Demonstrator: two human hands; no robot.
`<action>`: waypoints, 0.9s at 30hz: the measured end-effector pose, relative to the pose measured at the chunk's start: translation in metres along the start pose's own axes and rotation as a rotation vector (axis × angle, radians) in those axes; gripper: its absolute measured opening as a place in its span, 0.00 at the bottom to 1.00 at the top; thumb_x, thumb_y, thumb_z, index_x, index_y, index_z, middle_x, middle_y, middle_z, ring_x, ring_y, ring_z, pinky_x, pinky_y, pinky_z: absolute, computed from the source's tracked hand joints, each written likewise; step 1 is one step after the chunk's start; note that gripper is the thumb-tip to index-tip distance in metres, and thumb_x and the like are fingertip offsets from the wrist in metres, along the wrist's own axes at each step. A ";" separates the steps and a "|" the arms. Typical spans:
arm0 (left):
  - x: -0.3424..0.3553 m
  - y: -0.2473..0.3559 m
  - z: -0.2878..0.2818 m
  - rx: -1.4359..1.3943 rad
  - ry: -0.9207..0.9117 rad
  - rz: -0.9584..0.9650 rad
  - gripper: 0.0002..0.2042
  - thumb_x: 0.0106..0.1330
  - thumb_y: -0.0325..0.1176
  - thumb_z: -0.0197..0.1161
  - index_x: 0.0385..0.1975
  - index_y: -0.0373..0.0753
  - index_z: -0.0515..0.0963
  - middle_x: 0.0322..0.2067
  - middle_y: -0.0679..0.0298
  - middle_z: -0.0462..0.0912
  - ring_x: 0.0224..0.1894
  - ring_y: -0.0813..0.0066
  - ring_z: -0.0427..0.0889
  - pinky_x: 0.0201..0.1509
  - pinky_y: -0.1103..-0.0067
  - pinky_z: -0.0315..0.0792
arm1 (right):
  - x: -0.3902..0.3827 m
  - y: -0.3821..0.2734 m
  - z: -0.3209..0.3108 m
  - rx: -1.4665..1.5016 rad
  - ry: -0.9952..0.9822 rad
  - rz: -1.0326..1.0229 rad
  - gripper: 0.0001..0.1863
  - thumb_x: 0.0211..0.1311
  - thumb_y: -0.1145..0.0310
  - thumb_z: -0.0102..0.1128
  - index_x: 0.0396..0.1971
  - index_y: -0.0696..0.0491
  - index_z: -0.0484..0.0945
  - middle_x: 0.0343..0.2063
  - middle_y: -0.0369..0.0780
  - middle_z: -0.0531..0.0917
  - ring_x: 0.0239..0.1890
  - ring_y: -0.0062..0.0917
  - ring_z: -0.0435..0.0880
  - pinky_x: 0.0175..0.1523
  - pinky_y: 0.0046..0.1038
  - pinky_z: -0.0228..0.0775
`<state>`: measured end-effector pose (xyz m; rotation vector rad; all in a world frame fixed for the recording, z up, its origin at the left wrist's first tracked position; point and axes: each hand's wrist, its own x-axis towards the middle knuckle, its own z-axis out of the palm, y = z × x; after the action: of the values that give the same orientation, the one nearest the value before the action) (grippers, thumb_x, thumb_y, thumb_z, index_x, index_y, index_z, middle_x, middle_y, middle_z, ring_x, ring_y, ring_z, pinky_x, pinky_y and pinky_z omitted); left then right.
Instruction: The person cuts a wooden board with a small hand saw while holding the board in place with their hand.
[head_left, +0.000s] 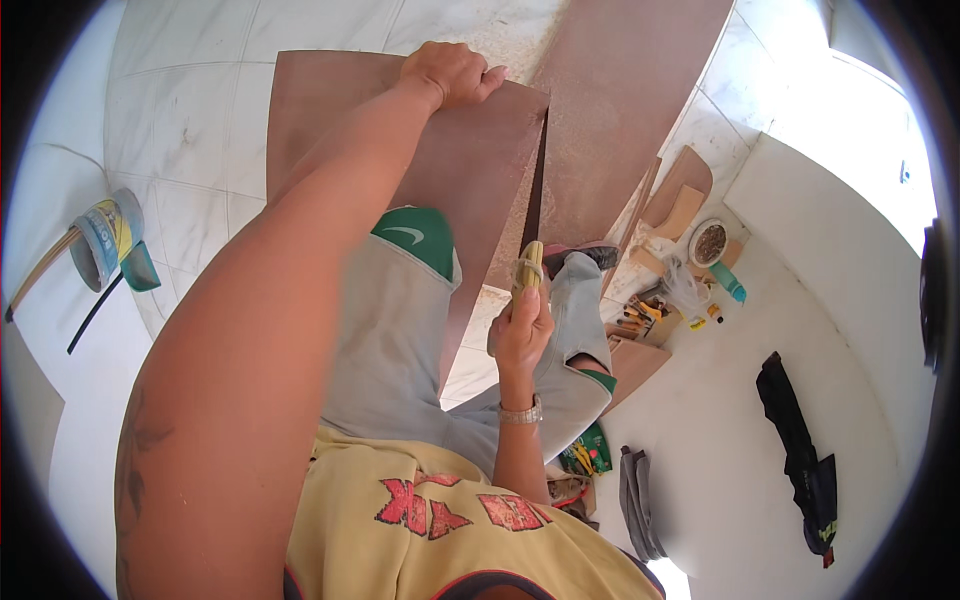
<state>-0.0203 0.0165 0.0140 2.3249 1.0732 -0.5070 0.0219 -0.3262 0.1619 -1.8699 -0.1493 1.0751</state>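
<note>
Saw: a hand saw (533, 205) with a dark blade and a pale wooden handle; the blade stands in the cut between two brown boards, its long axis running away from the person, from the handle near the knee up toward the far edge of the sheet
Right hand: the right hand (520, 330) closes round the saw handle, fingers (541, 322) curled and pressed together about the grip; a metal watch sits on the wrist
Left hand: the left hand (452, 72) rests on the far top edge of the plywood sheet (350, 110), fingers folded over that edge, pinching the board against the palm; the arm reaches well ahead of the saw
Key relation: the blade lies just right of the left hand's board and points toward that hand; the right hand is the nearer one to the saw, the left well apart from the teeth
Offcut side: a second brown panel (620, 110), dusted with sawdust, lies right of the cut
Support: a foot in a dark sandal (585, 255) sits by the lower end of the cut; whether it presses the board cannot be told
Surroundings: white tiled floor (190, 120); a tin (105, 235) lies at the left; hand tools (645, 315) and a teal bottle (730, 283) at the right
</note>
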 end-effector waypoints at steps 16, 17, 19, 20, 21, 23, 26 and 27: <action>0.004 0.008 -0.005 -0.026 0.079 0.043 0.34 0.80 0.63 0.40 0.35 0.47 0.91 0.35 0.56 0.91 0.41 0.51 0.89 0.49 0.59 0.82 | 0.202 -0.035 0.060 0.000 -0.059 -0.090 0.23 0.83 0.51 0.46 0.37 0.55 0.78 0.16 0.30 0.70 0.15 0.13 0.67 0.20 0.25 0.59; 0.004 0.010 -0.003 -0.030 0.078 0.046 0.34 0.80 0.63 0.40 0.35 0.47 0.91 0.35 0.56 0.91 0.41 0.51 0.89 0.49 0.59 0.82 | 0.197 -0.032 0.051 0.016 -0.081 -0.085 0.23 0.84 0.51 0.46 0.39 0.55 0.79 0.16 0.29 0.69 0.16 0.13 0.66 0.20 0.25 0.58; 0.001 0.002 0.004 -0.031 0.052 0.038 0.33 0.80 0.62 0.40 0.36 0.47 0.91 0.34 0.55 0.91 0.40 0.52 0.89 0.49 0.60 0.82 | 0.129 -0.011 0.037 0.044 -0.066 0.020 0.22 0.84 0.51 0.45 0.43 0.56 0.79 0.17 0.28 0.68 0.16 0.12 0.65 0.20 0.23 0.56; 0.000 0.000 0.005 -0.026 0.054 0.032 0.33 0.80 0.62 0.40 0.36 0.47 0.91 0.34 0.55 0.91 0.40 0.52 0.89 0.49 0.60 0.82 | 0.089 0.000 0.024 -0.044 -0.050 0.001 0.22 0.84 0.52 0.44 0.46 0.56 0.80 0.18 0.28 0.69 0.16 0.11 0.65 0.20 0.22 0.55; 0.000 -0.003 0.007 0.001 0.046 0.016 0.33 0.80 0.62 0.40 0.36 0.47 0.91 0.34 0.55 0.91 0.40 0.52 0.89 0.49 0.60 0.82 | 0.048 0.002 0.011 0.007 -0.037 0.077 0.24 0.85 0.53 0.44 0.55 0.58 0.81 0.19 0.28 0.69 0.16 0.10 0.64 0.20 0.21 0.54; -0.001 -0.005 0.005 0.034 0.035 0.003 0.33 0.80 0.62 0.40 0.36 0.47 0.91 0.33 0.56 0.91 0.40 0.53 0.89 0.48 0.60 0.82 | -0.006 -0.009 -0.004 0.072 -0.001 0.118 0.26 0.84 0.54 0.45 0.64 0.60 0.79 0.19 0.28 0.70 0.17 0.10 0.64 0.20 0.21 0.53; 0.001 0.002 0.008 0.006 0.020 0.001 0.33 0.81 0.62 0.40 0.37 0.47 0.91 0.33 0.56 0.91 0.40 0.52 0.89 0.49 0.60 0.82 | 0.048 -0.006 0.002 -0.064 -0.062 0.040 0.28 0.84 0.54 0.45 0.68 0.60 0.76 0.20 0.28 0.69 0.18 0.10 0.64 0.21 0.21 0.54; 0.002 -0.001 0.004 0.004 0.047 0.009 0.33 0.81 0.62 0.39 0.37 0.47 0.91 0.33 0.56 0.91 0.40 0.52 0.89 0.49 0.60 0.82 | 0.089 -0.011 0.025 -0.051 0.005 0.048 0.26 0.84 0.54 0.46 0.57 0.62 0.82 0.19 0.29 0.68 0.18 0.10 0.65 0.22 0.21 0.55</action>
<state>-0.0206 0.0157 0.0093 2.3546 1.0842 -0.4532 0.0620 -0.2583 0.1117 -1.9302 -0.1304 1.1089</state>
